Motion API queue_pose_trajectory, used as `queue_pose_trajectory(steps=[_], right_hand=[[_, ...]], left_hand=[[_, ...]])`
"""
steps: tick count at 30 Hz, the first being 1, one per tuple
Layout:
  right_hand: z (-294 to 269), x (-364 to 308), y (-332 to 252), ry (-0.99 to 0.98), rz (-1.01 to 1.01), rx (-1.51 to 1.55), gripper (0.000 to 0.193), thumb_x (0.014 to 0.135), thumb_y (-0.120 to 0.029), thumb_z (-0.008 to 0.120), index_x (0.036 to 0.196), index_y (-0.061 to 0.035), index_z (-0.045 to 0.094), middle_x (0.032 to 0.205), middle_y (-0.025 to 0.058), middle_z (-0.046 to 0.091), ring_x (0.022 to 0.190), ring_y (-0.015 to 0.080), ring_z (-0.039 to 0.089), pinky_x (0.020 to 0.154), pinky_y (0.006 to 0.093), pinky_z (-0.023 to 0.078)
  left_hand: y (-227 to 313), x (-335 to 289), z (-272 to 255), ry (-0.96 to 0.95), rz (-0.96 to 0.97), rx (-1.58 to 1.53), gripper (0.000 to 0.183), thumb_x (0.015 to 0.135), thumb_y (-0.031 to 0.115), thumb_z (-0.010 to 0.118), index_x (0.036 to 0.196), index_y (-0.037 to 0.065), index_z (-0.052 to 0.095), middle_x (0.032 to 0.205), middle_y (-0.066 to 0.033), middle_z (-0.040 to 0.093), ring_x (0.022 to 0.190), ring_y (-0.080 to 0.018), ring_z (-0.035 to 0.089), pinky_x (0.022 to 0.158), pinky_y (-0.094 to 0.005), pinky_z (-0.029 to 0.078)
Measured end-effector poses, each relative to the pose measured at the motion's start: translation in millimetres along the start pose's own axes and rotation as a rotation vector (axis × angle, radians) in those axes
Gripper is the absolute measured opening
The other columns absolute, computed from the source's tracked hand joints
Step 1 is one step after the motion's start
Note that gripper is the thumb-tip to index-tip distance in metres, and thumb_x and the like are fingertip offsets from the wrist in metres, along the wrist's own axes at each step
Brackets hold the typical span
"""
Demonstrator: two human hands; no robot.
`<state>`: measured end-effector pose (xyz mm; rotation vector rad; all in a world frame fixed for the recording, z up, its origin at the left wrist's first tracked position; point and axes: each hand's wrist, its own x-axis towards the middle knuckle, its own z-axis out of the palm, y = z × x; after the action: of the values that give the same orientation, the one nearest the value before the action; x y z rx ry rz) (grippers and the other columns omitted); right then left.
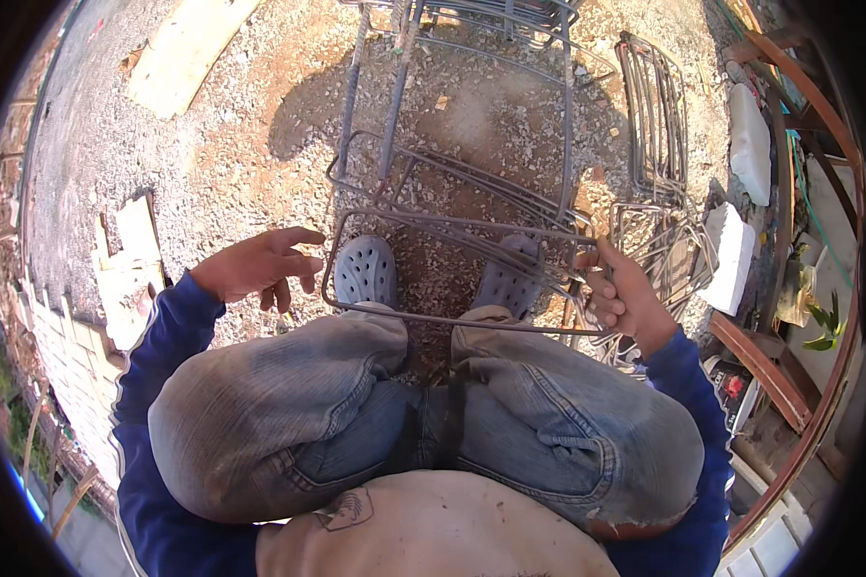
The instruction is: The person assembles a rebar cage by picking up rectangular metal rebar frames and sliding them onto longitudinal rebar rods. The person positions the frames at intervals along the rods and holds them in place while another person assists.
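Observation:
My right hand (630,298) is closed around the right end of a rectangular steel rebar stirrup (423,316). The stirrup spans the space in front of my knees, above my grey clogs (366,271). Just off its left end, my left hand (260,269) hovers with fingers apart, holding nothing. Beyond the stirrup lies a rebar cage (399,96) with long ribbed bars running away from me. Several more stirrups (471,178) lean across the near end of those bars. Whether the held stirrup touches them I cannot tell.
Bundled stirrups (656,115) lie on the gravel at the far right, with a looser heap (645,226) nearer my right hand. White blocks (731,255) and rusty steel beams (760,370) line the right side. A wooden board (188,53) lies at the far left.

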<state>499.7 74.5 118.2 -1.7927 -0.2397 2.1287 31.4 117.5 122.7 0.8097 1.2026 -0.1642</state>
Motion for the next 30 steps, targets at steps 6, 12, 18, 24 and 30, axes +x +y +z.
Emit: queue_pose_trajectory(steps=[6, 12, 18, 24, 30], right_hand=[[-13.4, 11.2, -3.6, -0.139, -0.023, 0.134, 0.052, 0.106, -0.048, 0.035, 0.109, -0.0017, 0.058, 0.048, -0.0074, 0.035, 0.03, 0.0039, 0.03, 0.028, 0.0213, 0.031], [9.5, 39.8, 17.7, -0.102, -0.017, 0.207, 0.053, 0.105, -0.049, 0.035, 0.115, -0.0009, 0.056, 0.054, -0.0066, 0.042, 0.037, 0.004, 0.039, 0.033, 0.0226, 0.038], [20.9, 53.1, 25.3, 0.049, -0.033, 0.192, 0.05, 0.101, -0.049, 0.049, 0.123, -0.0051, 0.048, 0.077, 0.0037, 0.061, 0.052, 0.0098, 0.055, 0.041, 0.0279, 0.047], [13.7, 56.9, 28.6, 0.08, -0.079, 0.199, 0.036, 0.101, -0.043, 0.052, 0.115, -0.0103, 0.047, 0.085, 0.0074, 0.067, 0.056, 0.0113, 0.06, 0.047, 0.0283, 0.053], [1.8, 38.4, 5.6, 0.078, -0.067, 0.061, 0.034, 0.1, -0.041, 0.053, 0.111, -0.0092, 0.058, 0.077, 0.0017, 0.06, 0.053, 0.0089, 0.05, 0.045, 0.0278, 0.046]], left_hand=[[-31.6, -82.0, -57.9, 0.083, 0.219, -0.073, 0.015, 0.093, 0.01, 0.067, 0.096, -0.003, 0.073, 0.058, 0.0028, 0.055, 0.046, -0.0028, 0.036, 0.041, -0.0226, 0.025], [-83.3, -212.3, -144.9, 0.638, 0.53, -0.354, 0.03, 0.092, 0.024, 0.065, 0.109, -0.001, 0.065, 0.059, 0.005, 0.048, 0.045, -0.0034, 0.041, 0.043, -0.0183, 0.03], [-87.3, -126.5, -120.2, 1.35, 0.239, 0.744, 0.068, 0.087, 0.025, 0.071, 0.146, 0.009, 0.041, 0.111, -0.0077, 0.05, 0.101, -0.0222, 0.049, 0.083, -0.0311, 0.042], [-62.1, 45.9, 7.1, 0.631, 0.636, 1.0, 0.053, 0.083, 0.017, 0.075, 0.132, 0.014, 0.056, 0.137, -0.0176, 0.052, 0.11, -0.0379, 0.062, 0.09, -0.0421, 0.053], [-12.2, 35.2, -2.4, 0.632, 0.934, 0.825, 0.012, 0.09, 0.007, 0.066, 0.1, 0.002, 0.065, 0.089, -0.0124, 0.068, 0.08, -0.0301, 0.069, 0.071, -0.0379, 0.056]])
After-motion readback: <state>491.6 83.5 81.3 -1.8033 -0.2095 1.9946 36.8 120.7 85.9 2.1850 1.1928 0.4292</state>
